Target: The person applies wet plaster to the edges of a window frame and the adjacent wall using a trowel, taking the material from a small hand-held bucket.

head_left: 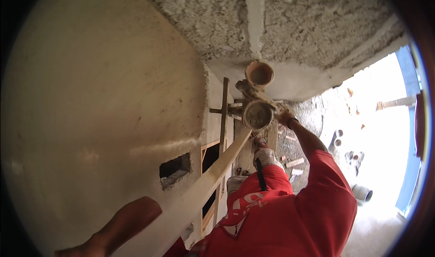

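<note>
My right hand [284,115] reaches forward with its fingers closed around the near end of a mortar-caked tool [254,93]; its exact kind I cannot tell. That tool lies across the gap between two round buckets. The nearer bucket [258,115] holds grey mortar, and the farther bucket [260,74] has some grey material inside. At the lower left edge my left hand [74,251] is mostly cut off, so its fingers do not show clearly. A long pale wooden board [213,171] slants from beside the nearer bucket to the lower edge, covering part of my left arm.
A smooth plastered wall [104,89] fills the left, with a rectangular hole [175,170] in it. Ahead stands a rough wall [312,26]. A dark upright bar [224,112] is beside the buckets. Wood scraps [295,163] and a lying bucket [362,193] are on the ground below.
</note>
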{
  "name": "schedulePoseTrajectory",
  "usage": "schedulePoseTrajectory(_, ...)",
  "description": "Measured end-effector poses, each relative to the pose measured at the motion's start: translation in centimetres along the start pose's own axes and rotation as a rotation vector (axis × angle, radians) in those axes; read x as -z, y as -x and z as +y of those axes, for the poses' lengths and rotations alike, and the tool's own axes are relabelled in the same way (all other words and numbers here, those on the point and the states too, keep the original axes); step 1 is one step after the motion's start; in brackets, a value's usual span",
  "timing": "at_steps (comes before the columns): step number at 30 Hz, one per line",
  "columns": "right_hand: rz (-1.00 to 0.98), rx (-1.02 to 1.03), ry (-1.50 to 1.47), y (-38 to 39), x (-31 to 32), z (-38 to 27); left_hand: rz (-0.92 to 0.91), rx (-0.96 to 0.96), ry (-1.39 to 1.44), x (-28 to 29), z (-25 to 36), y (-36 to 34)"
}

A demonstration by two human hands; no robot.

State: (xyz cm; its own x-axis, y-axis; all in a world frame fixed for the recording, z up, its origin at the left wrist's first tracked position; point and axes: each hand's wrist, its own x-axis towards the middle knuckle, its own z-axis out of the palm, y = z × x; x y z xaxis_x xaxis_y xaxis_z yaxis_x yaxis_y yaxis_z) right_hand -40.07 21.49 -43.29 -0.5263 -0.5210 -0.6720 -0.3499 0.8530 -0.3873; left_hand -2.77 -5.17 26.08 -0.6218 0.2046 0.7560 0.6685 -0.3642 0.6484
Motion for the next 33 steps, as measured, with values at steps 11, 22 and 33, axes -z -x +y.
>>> schedulePoseTrajectory(11,-0.278,-0.050,0.370,14.6,-6.7,15.2,0.775,-0.128,-1.074,-15.5,8.0,16.7)
schedulePoseTrajectory(22,-0.242,-0.234,-0.176,19.7,-1.6,0.1,1.773,-0.249,-1.788,-27.9,6.9,24.6)
schedulePoseTrajectory(33,-0.384,0.074,0.118,13.4,1.8,-10.7,2.194,-0.277,-2.549,-41.7,14.1,31.2)
